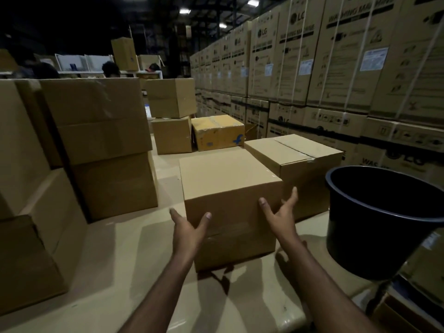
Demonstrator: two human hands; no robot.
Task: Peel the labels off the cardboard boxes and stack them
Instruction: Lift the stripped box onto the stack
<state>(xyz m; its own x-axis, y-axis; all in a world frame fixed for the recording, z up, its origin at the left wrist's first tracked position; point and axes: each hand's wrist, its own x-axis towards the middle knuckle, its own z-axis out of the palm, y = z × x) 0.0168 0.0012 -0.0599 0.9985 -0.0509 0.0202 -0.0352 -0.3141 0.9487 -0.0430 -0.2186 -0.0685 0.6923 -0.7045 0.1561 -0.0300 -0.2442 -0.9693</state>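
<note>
A plain brown cardboard box (228,188) stands on the table in front of me, with no label showing on its top or near face. My left hand (189,227) is spread at its near left edge, thumb against the front face. My right hand (278,212) is spread at its near right corner, thumb on the front face and fingers along the right side. Both hands have straight fingers. A second brown box (295,155) sits just behind to the right. A yellow taped box (217,132) with a blue logo lies further back.
Stacks of brown boxes (101,140) fill the left side, and two stacked boxes (171,116) stand at the back. A black bucket (384,219) sits at the right table edge. A wall of large printed cartons (336,68) rises on the right. The beige table (120,272) lies below.
</note>
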